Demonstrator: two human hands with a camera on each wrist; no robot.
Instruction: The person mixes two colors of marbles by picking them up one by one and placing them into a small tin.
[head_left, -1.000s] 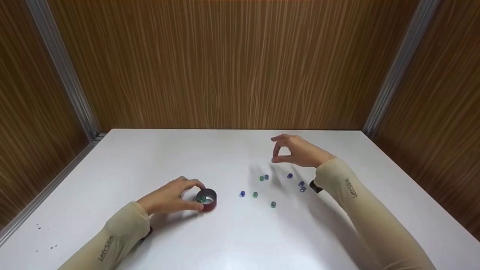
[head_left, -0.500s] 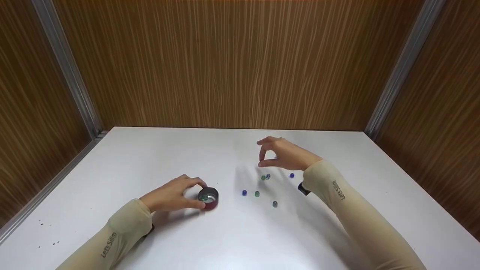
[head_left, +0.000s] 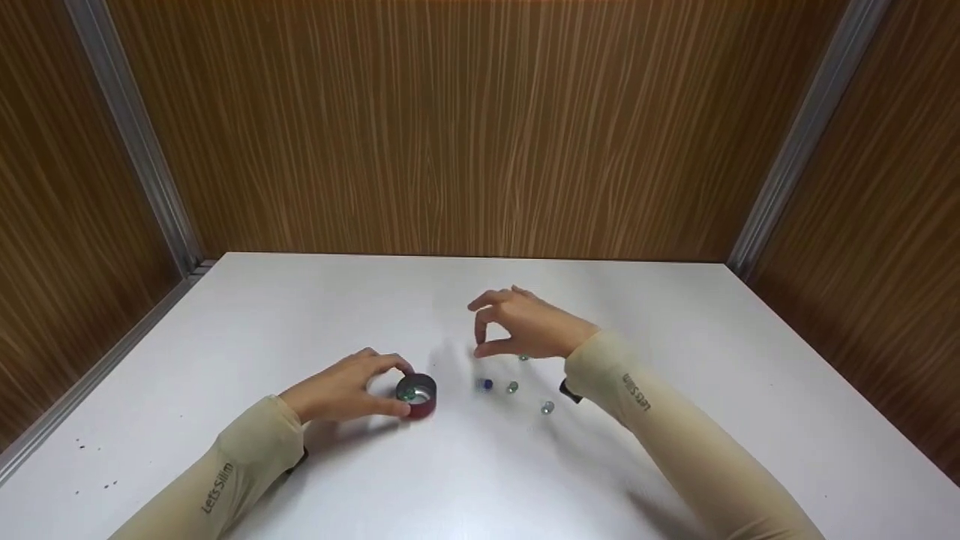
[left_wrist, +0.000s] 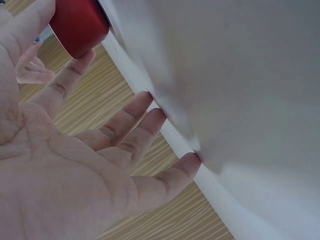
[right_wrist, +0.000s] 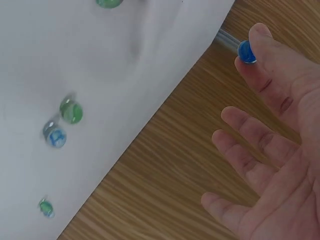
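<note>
A small red cup (head_left: pixel 420 397) stands on the white table (head_left: pixel 300 315) with green marbles inside. My left hand (head_left: pixel 397 388) holds it between thumb and index finger; the left wrist view shows those fingers on the red cup (left_wrist: pixel 77 25). My right hand (head_left: pixel 480 331) hovers above the table just right of the cup. In the right wrist view it pinches a blue marble (right_wrist: pixel 246 51) at its fingertips. Loose marbles lie below it: a blue marble (head_left: pixel 487 384), a green marble (head_left: pixel 512 387) and another marble (head_left: pixel 547 407).
Brown wood-grain walls (head_left: pixel 480 127) close in the table at the back and both sides. The right wrist view shows a green marble (right_wrist: pixel 71 110) and a blue marble (right_wrist: pixel 55 136) on the table beneath the hand. My right forearm hides other marbles.
My right hand has moved left toward the red cup while keeping its pinch, and its arm now covers some marbles. The left hand and cup have stayed put.
</note>
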